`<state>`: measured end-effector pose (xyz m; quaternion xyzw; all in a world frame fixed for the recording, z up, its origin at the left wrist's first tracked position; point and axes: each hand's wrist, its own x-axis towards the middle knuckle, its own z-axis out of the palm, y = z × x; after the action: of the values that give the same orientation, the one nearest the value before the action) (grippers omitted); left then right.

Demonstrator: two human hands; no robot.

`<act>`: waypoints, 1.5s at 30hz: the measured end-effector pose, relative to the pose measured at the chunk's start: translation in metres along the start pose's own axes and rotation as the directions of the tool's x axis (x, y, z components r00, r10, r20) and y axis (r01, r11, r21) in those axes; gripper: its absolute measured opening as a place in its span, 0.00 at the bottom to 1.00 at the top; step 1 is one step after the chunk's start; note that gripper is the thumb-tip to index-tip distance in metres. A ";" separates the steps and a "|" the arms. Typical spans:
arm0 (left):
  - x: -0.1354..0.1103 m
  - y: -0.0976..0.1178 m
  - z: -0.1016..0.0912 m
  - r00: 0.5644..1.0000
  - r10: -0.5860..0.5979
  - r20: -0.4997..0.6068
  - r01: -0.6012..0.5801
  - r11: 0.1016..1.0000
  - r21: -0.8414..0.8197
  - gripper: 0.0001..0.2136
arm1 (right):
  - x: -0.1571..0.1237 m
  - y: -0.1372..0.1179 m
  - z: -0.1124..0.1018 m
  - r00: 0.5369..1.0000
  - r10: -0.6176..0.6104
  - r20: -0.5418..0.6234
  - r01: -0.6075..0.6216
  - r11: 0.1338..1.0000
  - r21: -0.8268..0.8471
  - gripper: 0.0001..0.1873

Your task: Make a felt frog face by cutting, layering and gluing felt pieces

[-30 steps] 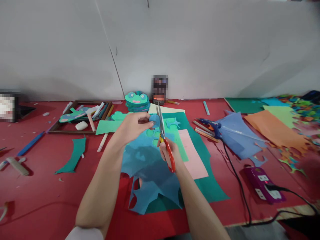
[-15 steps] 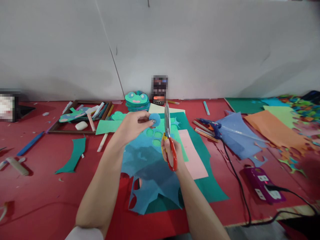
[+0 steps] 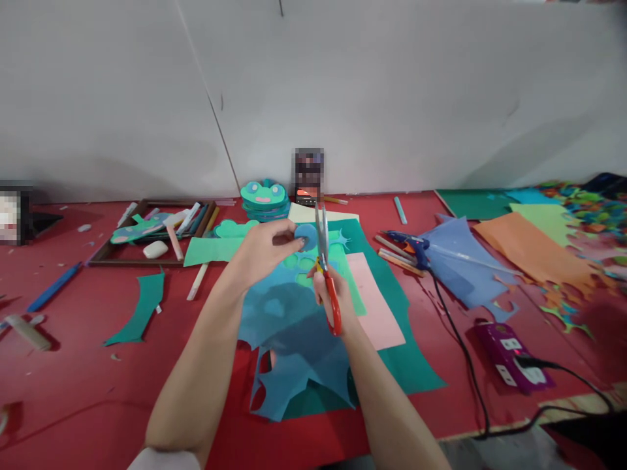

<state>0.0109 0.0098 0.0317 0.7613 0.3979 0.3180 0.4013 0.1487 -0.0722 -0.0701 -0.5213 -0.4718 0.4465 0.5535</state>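
Between thumb and fingers, my left hand (image 3: 267, 251) pinches a small blue felt circle (image 3: 305, 237). My right hand (image 3: 337, 290) grips a pair of scissors (image 3: 323, 238) with red and yellow handles, its blades pointing up and slightly parted. The blades stand close to the circle's right edge; whether they touch it I cannot tell. Beneath both hands lie a blue felt sheet (image 3: 279, 320) with cut edges, a light green sheet with round marks (image 3: 360, 300), a pink sheet (image 3: 379, 320) and a dark green sheet (image 3: 416, 372).
A stack of green frog faces (image 3: 265, 196) sits by the wall near a propped phone (image 3: 308, 173). To the left is a wooden frame (image 3: 142, 262) with markers. On the right are a glue gun (image 3: 414, 245), a purple power strip (image 3: 512, 356) with a cable, and felt scraps (image 3: 533, 258).
The scissor blades have parted slightly and tilted left, nearer the circle. My left hand still holds the circle in nearly the same spot. The whole view has shifted a little.
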 end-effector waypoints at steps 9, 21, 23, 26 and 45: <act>0.002 -0.001 0.005 0.998 0.029 -0.063 -0.031 0.999 -0.029 0.05 | 0.000 0.008 0.000 0.998 -0.044 0.053 0.042 0.999 0.021 0.22; 0.002 0.002 0.007 0.999 0.014 -0.035 -0.016 0.998 -0.065 0.04 | -0.001 0.002 0.000 0.996 -0.056 0.068 0.060 0.997 -0.047 0.24; 0.002 0.001 0.007 0.999 0.013 -0.029 -0.015 0.998 -0.065 0.04 | 0.000 0.003 -0.002 0.995 -0.057 0.085 0.061 0.997 -0.041 0.23; 0.001 0.001 0.006 0.999 0.013 -0.031 -0.015 0.998 -0.060 0.04 | 0.000 0.002 -0.003 0.994 -0.053 0.097 0.056 0.998 -0.031 0.23; 0.001 0.001 0.005 0.998 0.054 -0.031 -0.055 0.998 -0.026 0.06 | -0.002 -0.003 -0.004 0.994 -0.022 0.103 0.025 0.999 -0.034 0.25</act>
<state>0.0157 0.0088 0.0310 0.7616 0.3785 0.3456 0.3966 0.1520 -0.0745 -0.0674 -0.5019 -0.5135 0.4577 0.5244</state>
